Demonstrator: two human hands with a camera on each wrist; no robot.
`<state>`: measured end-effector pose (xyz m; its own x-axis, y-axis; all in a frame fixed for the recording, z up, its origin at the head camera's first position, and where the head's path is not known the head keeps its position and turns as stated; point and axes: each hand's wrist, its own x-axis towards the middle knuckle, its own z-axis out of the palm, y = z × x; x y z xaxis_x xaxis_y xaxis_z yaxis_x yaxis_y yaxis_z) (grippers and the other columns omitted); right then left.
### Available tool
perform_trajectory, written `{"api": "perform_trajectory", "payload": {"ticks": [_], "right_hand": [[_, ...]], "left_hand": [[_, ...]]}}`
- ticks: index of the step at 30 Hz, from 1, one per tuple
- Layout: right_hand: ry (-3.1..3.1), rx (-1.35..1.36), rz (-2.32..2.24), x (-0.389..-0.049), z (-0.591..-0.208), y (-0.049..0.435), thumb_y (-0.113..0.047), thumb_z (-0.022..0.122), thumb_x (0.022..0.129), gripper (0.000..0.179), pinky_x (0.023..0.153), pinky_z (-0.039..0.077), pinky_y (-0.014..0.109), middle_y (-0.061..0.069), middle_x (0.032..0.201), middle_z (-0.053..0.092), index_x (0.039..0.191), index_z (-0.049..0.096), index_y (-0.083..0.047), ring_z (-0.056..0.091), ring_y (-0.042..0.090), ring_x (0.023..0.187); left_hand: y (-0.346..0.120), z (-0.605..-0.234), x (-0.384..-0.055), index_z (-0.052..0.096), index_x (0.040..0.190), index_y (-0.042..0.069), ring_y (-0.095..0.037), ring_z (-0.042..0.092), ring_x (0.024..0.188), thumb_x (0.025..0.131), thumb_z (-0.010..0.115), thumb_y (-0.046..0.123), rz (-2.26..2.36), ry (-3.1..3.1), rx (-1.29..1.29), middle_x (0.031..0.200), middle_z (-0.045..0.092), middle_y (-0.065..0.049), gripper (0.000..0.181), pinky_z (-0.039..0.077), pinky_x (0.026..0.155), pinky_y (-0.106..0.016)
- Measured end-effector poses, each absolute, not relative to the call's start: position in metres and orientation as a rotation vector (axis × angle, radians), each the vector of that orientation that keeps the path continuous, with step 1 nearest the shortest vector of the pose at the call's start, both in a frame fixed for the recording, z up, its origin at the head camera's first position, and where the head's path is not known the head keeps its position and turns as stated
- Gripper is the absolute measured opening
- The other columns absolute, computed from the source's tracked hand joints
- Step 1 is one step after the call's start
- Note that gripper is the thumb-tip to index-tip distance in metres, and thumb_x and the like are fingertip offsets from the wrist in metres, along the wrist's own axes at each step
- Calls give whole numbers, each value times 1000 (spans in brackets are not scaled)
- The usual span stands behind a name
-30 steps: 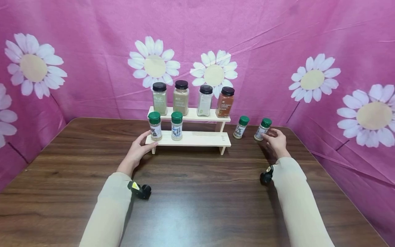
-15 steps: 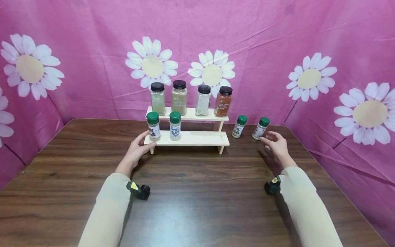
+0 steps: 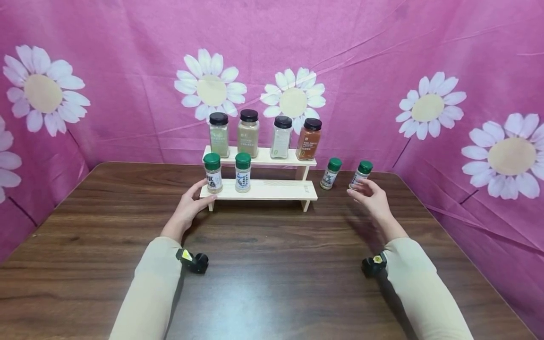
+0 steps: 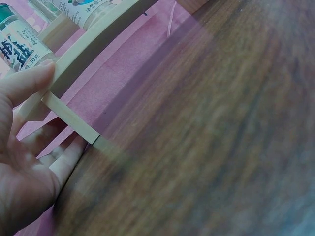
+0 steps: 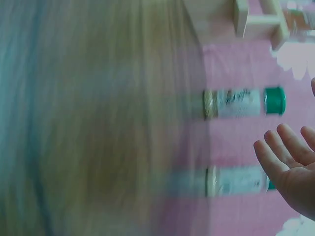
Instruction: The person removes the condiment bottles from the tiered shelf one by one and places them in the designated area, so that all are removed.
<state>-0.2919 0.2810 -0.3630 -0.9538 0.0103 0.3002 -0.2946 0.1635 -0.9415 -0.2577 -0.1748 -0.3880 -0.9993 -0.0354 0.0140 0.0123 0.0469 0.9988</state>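
Note:
My left hand point(image 3: 191, 208) grips the left end of a two-step wooden rack point(image 3: 276, 190), its thumb at the front edge and fingers around the end by the leg. On the lower step near that thumb stands a green-capped spice jar point(image 3: 213, 174), with a second green-capped jar point(image 3: 243, 174) to its right. To the right of the rack, two more green-capped jars stand on the table, a nearer-to-rack jar point(image 3: 329, 175) and an outer jar point(image 3: 362, 171). My right hand point(image 3: 374, 198) is in front of the outer jar, fingers extended and holding nothing; it partly covers that jar.
Several black-capped spice jars line the upper step, among them a red one point(image 3: 309, 141) at the right end. The dark wooden table point(image 3: 272, 264) ends at a pink flowered cloth point(image 3: 357, 56) behind.
The right hand has come away from the outer jar's right side, drawn back a little, then moved left in front of it. The left hand keeps its hold on the rack.

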Motion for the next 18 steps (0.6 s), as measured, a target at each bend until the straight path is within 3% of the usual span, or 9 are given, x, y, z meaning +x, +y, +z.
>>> {"api": "perform_trajectory", "payload": {"ticks": [6, 11, 18], "right_hand": [[-2243, 452, 1771, -276, -334, 241, -5, 65, 76, 41, 70, 43, 16, 7, 93, 61, 111, 47, 7, 56, 2, 80], [-2117, 646, 1961, -283, -340, 226, -5, 68, 73, 42, 72, 44, 19, 8, 95, 61, 110, 50, 4, 57, 9, 84], [-2259, 571, 1890, -277, -332, 185, 1, 61, 77, 44, 74, 44, 23, 34, 108, 47, 115, 43, 12, 57, 15, 87]], "left_hand": [[-174, -387, -258, 28, 134, 5, -22, 26, 118, 79, 62, 10, -2142, -2245, 18, 136, 25, -14, 65, 28, 93, -36], [-174, -388, -258, 28, 134, 5, -23, 23, 120, 79, 63, 11, -2133, -2261, 25, 137, 23, -15, 66, 26, 95, -37], [-174, -388, -258, 28, 134, 5, -23, 26, 118, 79, 63, 10, -2143, -2245, 27, 136, 25, -16, 66, 27, 94, -36]]}}
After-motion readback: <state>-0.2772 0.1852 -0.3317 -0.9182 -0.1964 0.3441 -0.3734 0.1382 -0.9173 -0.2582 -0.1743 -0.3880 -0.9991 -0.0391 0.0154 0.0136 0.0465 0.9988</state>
